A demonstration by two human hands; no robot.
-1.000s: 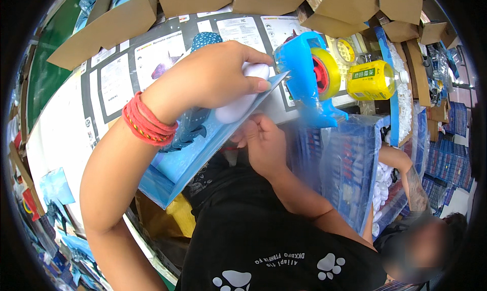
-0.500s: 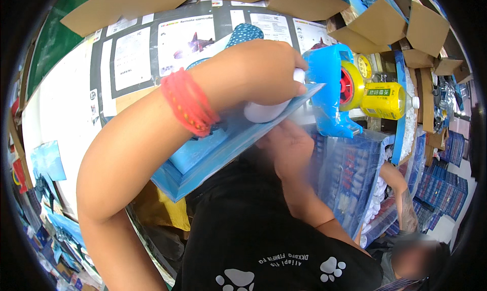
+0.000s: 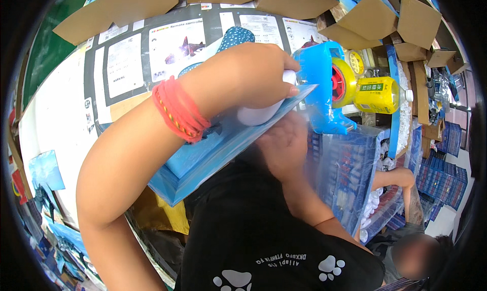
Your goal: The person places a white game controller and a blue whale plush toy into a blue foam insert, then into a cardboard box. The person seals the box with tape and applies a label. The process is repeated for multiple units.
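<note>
My left hand, with coral-red bands round the wrist, reaches over an open blue box. Its fingers are closed round a smooth white rounded object at the box's far right end; the hand covers much of it, and its kind cannot be made out. Against the box's near outer side is my right hand, smeared by motion, its fingers indistinct. The box is tilted in front of my black shirt.
A blue tape dispenser with a yellow roll stands beside the box. A yellow-labelled bottle lies right of it. Printed sheets cover the white table, with cardboard boxes behind. At lower right, a co-worker's arm is by plastic-wrapped blue stacks.
The view has shifted slightly, so the table things sit a little farther left. My hands keep nearly the same places on the box. The co-worker's arm is bent differently.
</note>
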